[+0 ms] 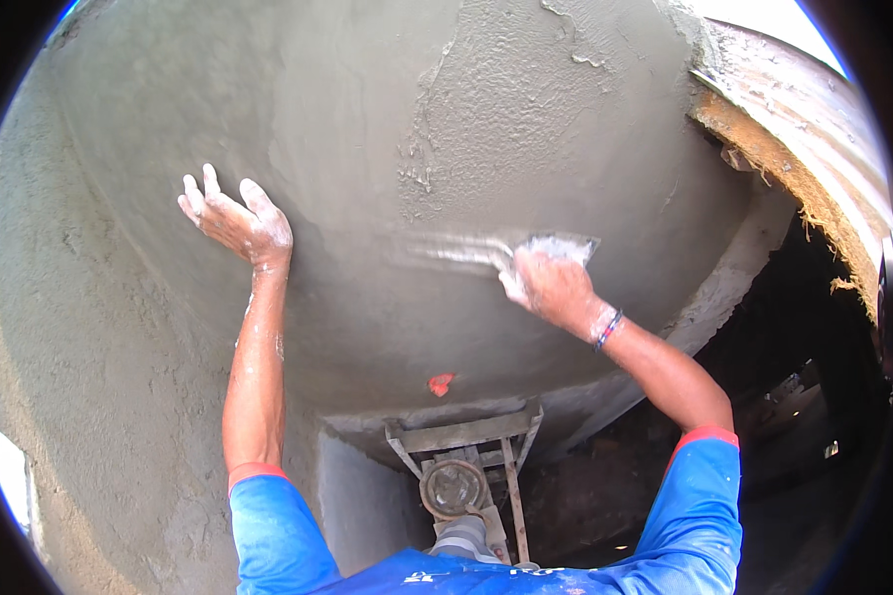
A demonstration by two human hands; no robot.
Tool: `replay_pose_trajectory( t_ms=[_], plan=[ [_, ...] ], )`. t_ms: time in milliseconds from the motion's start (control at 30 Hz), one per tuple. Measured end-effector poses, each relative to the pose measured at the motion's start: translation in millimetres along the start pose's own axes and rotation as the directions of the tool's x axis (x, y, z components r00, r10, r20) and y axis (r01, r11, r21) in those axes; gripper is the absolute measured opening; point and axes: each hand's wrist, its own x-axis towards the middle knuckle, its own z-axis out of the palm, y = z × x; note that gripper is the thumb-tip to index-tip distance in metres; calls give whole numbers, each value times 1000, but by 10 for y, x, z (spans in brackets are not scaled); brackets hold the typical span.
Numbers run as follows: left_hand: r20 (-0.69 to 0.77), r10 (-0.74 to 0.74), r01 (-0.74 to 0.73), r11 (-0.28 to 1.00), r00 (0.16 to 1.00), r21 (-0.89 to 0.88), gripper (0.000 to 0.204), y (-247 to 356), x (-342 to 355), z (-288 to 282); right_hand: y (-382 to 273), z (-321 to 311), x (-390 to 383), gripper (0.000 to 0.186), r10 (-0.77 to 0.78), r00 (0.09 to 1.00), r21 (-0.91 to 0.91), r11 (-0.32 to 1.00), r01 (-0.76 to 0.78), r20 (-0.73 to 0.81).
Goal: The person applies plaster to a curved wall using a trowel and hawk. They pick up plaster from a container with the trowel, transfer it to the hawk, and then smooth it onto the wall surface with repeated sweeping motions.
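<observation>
My right hand is closed round a plastering trowel, whose metal blade is smeared by motion. The blade lies at the grey plastered wall, just below a rough, ridged patch of wet plaster. Smooth plaster surrounds that patch. My left hand is raised to the left with its fingers apart and holds nothing. It is close to the wall; whether it touches cannot be made out. White plaster residue coats both hands.
Below me stands a wooden trestle with a round pan on it. A small reddish spot shows low on the wall. A rougher wall adjoins at the left. A jagged, fibrous-edged sheet overhangs at upper right, above a dark space.
</observation>
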Motion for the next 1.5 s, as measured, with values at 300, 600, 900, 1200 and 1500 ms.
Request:
replay_pose_trajectory(
  t_ms=[300,600,900,1200,1500],
  plan=[
    [3,33,-33,999,999,35,56,24,57,-76,335,-828,-295,15,557,817,626,692,-359,-147],
    [-2,29,-29,999,1000,43,56,117,13,-66,1186,-1160,677,31,774,571,775,530,-345,-274],
    [0,37,-37,999,999,21,55,19,86,-59,-84,-897,1225,36,-89,985,106,989,105,-146],
    [-2,45,-45,999,999,14,61,6,3,-80,-63,-60,-486,37,-84,888,187,982,-2,453],
    [14,49,-49,999,999,22,56,30,45,-64,1311,-1901,1085,32,297,892,294,935,-199,-339]
  ],
)
